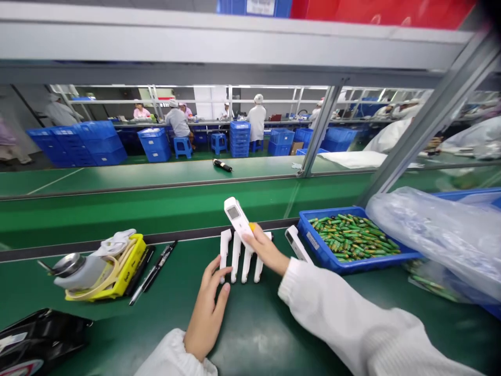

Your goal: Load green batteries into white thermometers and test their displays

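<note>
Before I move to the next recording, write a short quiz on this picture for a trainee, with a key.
1. Which hand is holding up a white device with a small screen?
2. What is in the blue tray?
A) White cups
B) Green cylindrical pieces
C) Metal spoons
3. True or false: the pens lie between the yellow tray and the blue tray.

Key: 1. The right hand; 2. B; 3. True.
</note>
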### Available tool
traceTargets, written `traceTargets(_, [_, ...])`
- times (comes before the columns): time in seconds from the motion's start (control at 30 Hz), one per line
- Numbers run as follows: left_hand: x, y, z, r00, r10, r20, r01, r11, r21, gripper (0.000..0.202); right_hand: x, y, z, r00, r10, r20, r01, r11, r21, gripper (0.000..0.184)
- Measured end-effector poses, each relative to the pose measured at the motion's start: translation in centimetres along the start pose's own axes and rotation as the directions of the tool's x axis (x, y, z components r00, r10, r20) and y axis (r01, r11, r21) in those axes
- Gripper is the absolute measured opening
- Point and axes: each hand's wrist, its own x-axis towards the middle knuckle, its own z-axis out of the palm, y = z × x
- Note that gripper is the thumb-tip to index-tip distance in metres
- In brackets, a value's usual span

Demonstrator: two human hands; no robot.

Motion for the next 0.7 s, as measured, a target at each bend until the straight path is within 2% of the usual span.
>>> traceTargets(0.1, [0.3,-0.7,0.1,0.998,0.023,0.053,-0.024,0.999,0.029,0.034,5.4,2.0,-1.4,0.997,0.045,-0.066,-0.058,0.974,-0.22,0.022])
traceTargets(0.17, [0.6,-1.1,0.0,0.998,0.007,0.061,-0.009,0.999,0.034,0.036,7.6,3.3,-2.1,0.992,0.076,-0.1,-0.107,0.931,-0.35,0.017])
traceTargets(0.33, [1.2,-1.5,-0.2,0.998,-0.043,0.035,0.041,0.998,0.049,0.032,9.2,6.0,-2.8,0.978,0.147,-0.149,-0.207,0.801,-0.562,0.021])
traceTargets(0.5, [1.5,-1.7,-0.3,0.993,-0.114,-0.011,0.114,0.993,-0.018,0.031,7.4,5.6,-3.2,0.984,0.131,-0.123,-0.18,0.713,-0.678,0.031])
traceTargets(0.6, [1.8,-2.1,-0.3,0.986,-0.157,-0.059,0.151,0.983,-0.106,0.032,4.3,4.5,-3.7,0.989,0.09,-0.12,-0.149,0.669,-0.729,0.026])
traceTargets(0.7, [2.1,-2.6,-0.4,0.97,-0.226,-0.092,0.197,0.947,-0.255,0.032,0.2,4.3,-4.4,0.978,0.129,-0.164,-0.209,0.63,-0.748,0.025])
